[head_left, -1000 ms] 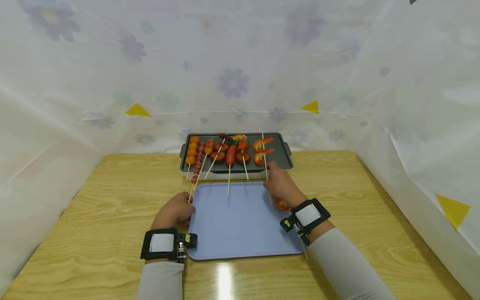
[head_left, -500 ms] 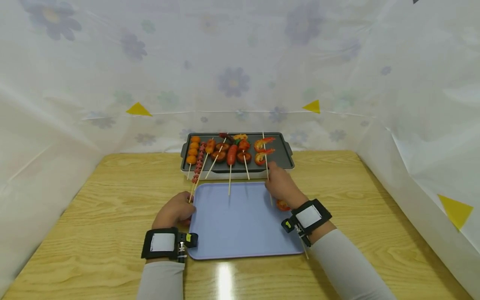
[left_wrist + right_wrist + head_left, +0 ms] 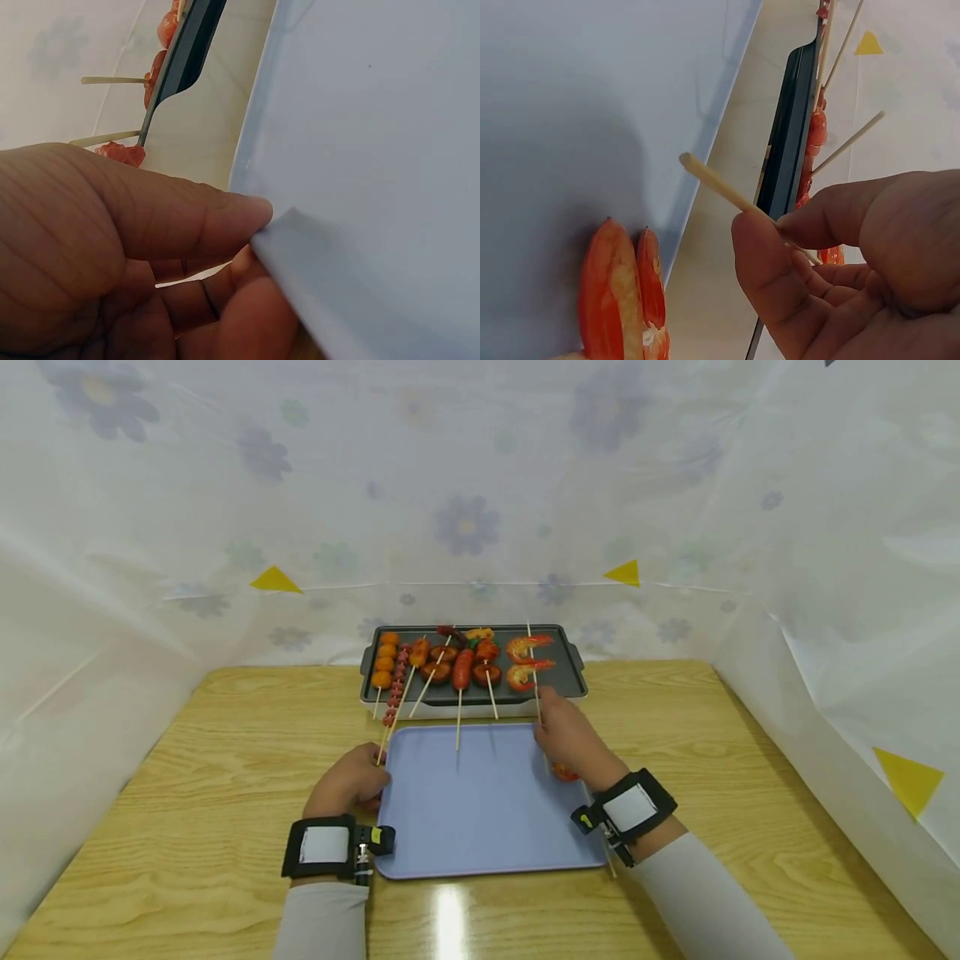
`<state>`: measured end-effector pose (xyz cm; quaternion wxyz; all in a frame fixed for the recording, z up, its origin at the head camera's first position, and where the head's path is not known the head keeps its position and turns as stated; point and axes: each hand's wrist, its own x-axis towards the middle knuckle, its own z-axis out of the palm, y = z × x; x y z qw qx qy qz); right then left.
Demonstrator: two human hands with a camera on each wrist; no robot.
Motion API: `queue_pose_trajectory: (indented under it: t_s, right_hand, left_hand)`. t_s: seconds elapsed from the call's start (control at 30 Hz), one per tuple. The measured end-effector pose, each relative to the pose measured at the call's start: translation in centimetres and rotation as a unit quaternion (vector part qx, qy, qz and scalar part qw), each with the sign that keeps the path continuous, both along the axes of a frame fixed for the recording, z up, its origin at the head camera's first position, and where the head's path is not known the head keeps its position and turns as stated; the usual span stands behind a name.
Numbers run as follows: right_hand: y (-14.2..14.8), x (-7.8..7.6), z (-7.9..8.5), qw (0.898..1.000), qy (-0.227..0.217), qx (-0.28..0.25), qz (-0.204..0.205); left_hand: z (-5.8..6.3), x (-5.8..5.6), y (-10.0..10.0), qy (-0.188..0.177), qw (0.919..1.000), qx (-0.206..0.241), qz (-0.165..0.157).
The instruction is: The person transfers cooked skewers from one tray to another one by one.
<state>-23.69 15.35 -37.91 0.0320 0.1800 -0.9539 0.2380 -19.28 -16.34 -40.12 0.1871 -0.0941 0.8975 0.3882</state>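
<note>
My left hand (image 3: 348, 781) grips the left edge of a lavender tray (image 3: 480, 818); the left wrist view shows its thumb (image 3: 225, 217) over the rim near a corner and curled fingers beneath. At the tray's far right, my right hand (image 3: 573, 735) pinches the bare stick (image 3: 720, 184) of a shrimp skewer between thumb and forefinger. That skewer's two orange shrimp (image 3: 529, 650) are at the right part of the dark grill pan (image 3: 566, 681). A second shrimp skewer (image 3: 611, 292) lies along the tray's right side, partly hidden by my right forearm in the head view.
Across the pan lie orange ball skewers (image 3: 386, 660), a pink-red skewer (image 3: 397, 685) overhanging the front, a sausage skewer (image 3: 462, 670) and mushroom slices (image 3: 437, 673). Several sticks point toward the tray. The wooden table (image 3: 225, 760) backs onto a flowered sheet (image 3: 465, 527).
My right hand and forearm have shifted slightly to the right, and the pinched shrimp skewer has moved a little that way with them. The left hand and the tray stay put.
</note>
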Motion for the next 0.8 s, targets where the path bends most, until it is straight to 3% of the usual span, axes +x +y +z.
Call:
queue_pose_trajectory:
  t_s: [0.3, 0.53, 0.8]
  right_hand:
    - [0.8, 1.8, 0.0, 1.0, -0.014, -0.02, 0.008]
    - [1.2, 3.4, -0.3, 0.999, 0.037, 0.006, 0.015]
    - [1.4, 5.5, -0.2, 0.998, 0.027, 0.042, 0.027]
  left_hand:
    - [-0.1, 0.0, 0.0, 0.003, 1.0, 0.002, -0.004]
    - [-0.1, 0.0, -0.1, 0.008, 0.9999, -0.002, -0.008]
    - [-0.1, 0.0, -0.2, 0.011, 0.9999, 0.002, -0.012]
